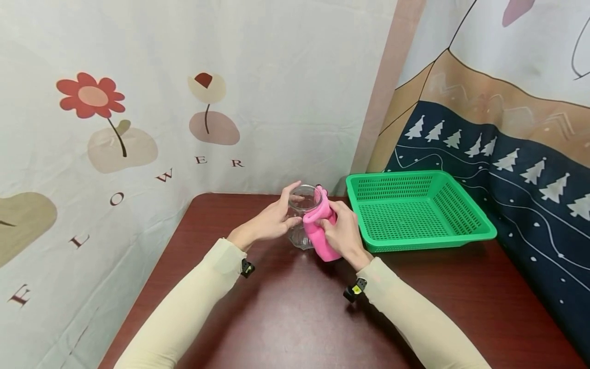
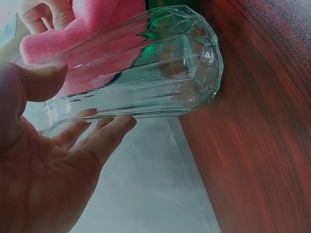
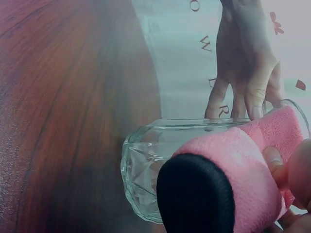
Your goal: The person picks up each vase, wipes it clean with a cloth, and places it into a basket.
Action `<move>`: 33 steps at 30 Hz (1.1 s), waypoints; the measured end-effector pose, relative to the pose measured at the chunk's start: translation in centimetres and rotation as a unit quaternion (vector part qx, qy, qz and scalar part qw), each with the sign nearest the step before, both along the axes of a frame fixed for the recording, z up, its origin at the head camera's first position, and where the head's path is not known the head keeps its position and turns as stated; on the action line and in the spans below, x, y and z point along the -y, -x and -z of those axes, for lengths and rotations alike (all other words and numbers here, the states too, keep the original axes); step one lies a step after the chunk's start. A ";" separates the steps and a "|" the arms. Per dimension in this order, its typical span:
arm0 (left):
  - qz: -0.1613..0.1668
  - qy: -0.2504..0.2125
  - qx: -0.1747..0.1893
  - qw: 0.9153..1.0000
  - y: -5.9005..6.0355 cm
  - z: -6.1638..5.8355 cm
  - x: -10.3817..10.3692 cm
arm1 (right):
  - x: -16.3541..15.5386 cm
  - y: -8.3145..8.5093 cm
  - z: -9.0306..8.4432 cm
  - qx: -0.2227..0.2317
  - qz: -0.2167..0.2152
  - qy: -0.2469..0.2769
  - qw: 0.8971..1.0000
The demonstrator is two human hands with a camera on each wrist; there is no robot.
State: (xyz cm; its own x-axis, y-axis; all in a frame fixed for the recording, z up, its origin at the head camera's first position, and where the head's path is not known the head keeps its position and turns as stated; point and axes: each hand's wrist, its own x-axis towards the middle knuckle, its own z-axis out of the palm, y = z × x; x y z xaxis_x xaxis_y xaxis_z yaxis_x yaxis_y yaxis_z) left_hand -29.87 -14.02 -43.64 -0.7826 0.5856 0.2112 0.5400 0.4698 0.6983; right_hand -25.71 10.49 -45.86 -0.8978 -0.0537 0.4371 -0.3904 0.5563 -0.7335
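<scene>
A clear glass jar (image 1: 299, 238) with a faceted base stands upright near the back of the brown table. My left hand (image 1: 272, 218) holds it by the upper side, thumb on the near side and fingers round the far side; the left wrist view shows the thumb and fingers (image 2: 104, 141) along the glass (image 2: 165, 82). In my right hand (image 1: 343, 230) is a fuzzy pink cloth (image 1: 320, 241), pinched between thumb and fingers and pressed along the jar's right side up to the rim. A rounded black part (image 3: 197, 194) of the cloth shows in the right wrist view.
A green plastic basket (image 1: 470, 225) with slotted walls sits close on the right, beside my right hand. Behind the table (image 1: 276, 318) hangs a pale curtain (image 1: 295, 102) with flower prints, and a dark blue tree-patterned cloth (image 1: 507, 169) hangs along the right.
</scene>
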 end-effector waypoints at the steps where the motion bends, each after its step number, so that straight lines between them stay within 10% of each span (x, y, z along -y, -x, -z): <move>1: -0.003 0.002 -0.004 1.000 -0.5 -0.5 -0.2 | 0.0 0.0 -0.1 -0.004 0.000 0.003 1.000; 33: -0.028 0.019 0.067 0.997 -1.3 -1.8 0.0 | -1.7 1.3 -1.0 -0.040 -0.059 -0.014 0.997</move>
